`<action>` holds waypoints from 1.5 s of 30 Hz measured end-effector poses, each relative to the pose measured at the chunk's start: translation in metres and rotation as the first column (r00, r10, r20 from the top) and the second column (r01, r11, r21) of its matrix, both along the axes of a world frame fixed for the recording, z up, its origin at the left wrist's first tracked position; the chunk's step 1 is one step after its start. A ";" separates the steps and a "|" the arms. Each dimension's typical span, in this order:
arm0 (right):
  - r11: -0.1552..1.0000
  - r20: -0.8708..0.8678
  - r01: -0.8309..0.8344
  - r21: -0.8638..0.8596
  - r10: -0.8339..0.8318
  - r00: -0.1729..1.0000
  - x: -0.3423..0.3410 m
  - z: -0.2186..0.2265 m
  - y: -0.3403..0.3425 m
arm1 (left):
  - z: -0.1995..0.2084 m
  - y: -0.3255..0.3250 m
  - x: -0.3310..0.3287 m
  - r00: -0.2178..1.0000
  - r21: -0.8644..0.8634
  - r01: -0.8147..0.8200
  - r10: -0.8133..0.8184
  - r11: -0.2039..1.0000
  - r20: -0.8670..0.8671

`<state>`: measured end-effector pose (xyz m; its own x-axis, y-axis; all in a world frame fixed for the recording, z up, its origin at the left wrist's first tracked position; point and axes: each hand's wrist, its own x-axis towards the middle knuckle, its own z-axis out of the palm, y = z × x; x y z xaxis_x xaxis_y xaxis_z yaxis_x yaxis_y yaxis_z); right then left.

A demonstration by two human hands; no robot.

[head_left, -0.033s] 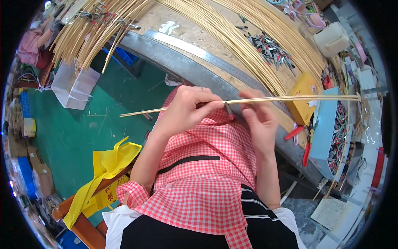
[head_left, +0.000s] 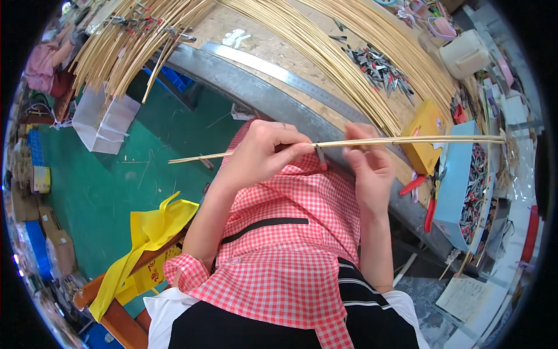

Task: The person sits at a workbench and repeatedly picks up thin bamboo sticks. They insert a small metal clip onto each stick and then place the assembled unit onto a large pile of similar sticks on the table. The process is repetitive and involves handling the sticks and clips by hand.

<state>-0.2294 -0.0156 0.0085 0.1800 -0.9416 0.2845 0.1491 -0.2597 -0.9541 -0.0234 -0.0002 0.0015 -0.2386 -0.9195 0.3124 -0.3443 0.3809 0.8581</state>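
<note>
A thin bundle of pale bamboo strips (head_left: 453,138) runs crosswise in front of me, its left end tilting slightly down. My left hand (head_left: 264,152) is closed, pinching the strips between thumb and fingers. Just right of that pinch a small metal clip (head_left: 321,156) hangs from the bundle. A second clip (head_left: 206,161) is on the strips near their left end. Close beside the bundle is my right hand (head_left: 372,166), its fingers curled and partly blurred, some passing behind the strips; whether they grip cannot be made out.
The workbench edge (head_left: 279,102) slants ahead, carrying a metal ruler (head_left: 279,72), long bamboo strips (head_left: 314,46) and a pile of clips (head_left: 381,70). To the right are a yellow box (head_left: 427,139), red-handled pliers (head_left: 431,209) and a blue box of clips (head_left: 456,192). Yellow cloth (head_left: 136,238) hangs lower left.
My right hand has shifted slightly to the right along the strips. My left hand and the bundle have stayed in place.
</note>
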 end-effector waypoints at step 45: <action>0.989 0.013 -0.130 -0.064 0.131 0.991 0.002 0.011 0.017 | 0.004 0.006 -0.011 0.934 0.153 0.249 -0.195 0.956 -0.299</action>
